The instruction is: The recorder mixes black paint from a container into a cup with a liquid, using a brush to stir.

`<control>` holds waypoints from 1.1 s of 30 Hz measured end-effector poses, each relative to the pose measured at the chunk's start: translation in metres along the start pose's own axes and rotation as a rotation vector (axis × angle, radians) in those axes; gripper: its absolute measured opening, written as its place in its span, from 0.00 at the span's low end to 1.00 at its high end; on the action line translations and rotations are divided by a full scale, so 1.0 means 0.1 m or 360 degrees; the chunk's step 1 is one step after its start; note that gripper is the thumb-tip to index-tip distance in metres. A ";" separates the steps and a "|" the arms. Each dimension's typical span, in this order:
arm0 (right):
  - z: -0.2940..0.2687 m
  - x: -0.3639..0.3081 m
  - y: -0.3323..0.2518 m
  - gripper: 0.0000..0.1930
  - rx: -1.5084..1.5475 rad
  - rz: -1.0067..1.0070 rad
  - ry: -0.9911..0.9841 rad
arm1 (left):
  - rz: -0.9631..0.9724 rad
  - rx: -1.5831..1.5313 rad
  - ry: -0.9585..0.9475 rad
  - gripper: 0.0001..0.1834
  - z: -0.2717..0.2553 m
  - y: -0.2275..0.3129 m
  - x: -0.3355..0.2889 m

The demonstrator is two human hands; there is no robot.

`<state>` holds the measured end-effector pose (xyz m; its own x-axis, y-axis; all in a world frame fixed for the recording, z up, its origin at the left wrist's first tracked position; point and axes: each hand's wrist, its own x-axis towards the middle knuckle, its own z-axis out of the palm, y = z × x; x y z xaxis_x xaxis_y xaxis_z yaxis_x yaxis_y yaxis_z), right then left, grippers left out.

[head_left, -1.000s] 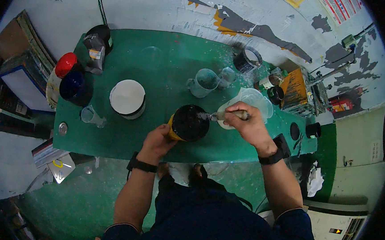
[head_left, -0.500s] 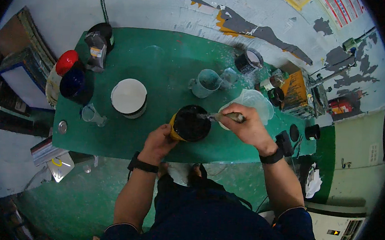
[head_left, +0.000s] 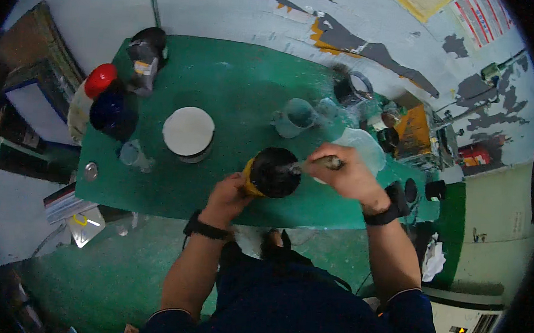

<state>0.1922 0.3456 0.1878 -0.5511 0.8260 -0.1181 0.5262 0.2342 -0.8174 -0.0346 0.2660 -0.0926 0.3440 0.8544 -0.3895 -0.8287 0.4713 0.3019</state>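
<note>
My left hand (head_left: 228, 199) is wrapped round the near left side of a yellow can (head_left: 251, 177), steadying it near the front of the table. The can's round mouth and inside (head_left: 275, 172) look black, apparently coated with dark ink or paint. My right hand (head_left: 348, 174) grips the pale handle of a spatula (head_left: 331, 163) over the can's right rim. Its greyish working end reaches into the can, where its exact shape is blurred. Behind my right hand lies a translucent plastic lid or shallow bowl (head_left: 367, 147), partly covered by the hand.
On the green table (head_left: 223, 80), a white-topped tub (head_left: 188, 131) stands left of the can. A translucent measuring jug (head_left: 294, 118) is behind it. Dark blue (head_left: 112, 115) and red (head_left: 101, 81) containers line the left edge; a dark can (head_left: 353, 89) and a stained box (head_left: 415, 135) occupy the right.
The whole view has shifted slightly, so the table's things appear farther right. Both hands keep their hold on the can and the spatula, whose working end stays inside.
</note>
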 end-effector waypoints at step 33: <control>-0.22 -0.03 0.05 0.08 -0.0307 0.0242 -0.0184 | 0.0019 -0.0070 0.0270 0.17 0.24 -0.02 -0.11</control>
<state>0.2106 0.3558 0.1968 -0.5205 0.7979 -0.3040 0.7163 0.2142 -0.6641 -0.0262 0.2613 -0.0682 0.2576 0.8088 -0.5287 -0.8521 0.4481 0.2705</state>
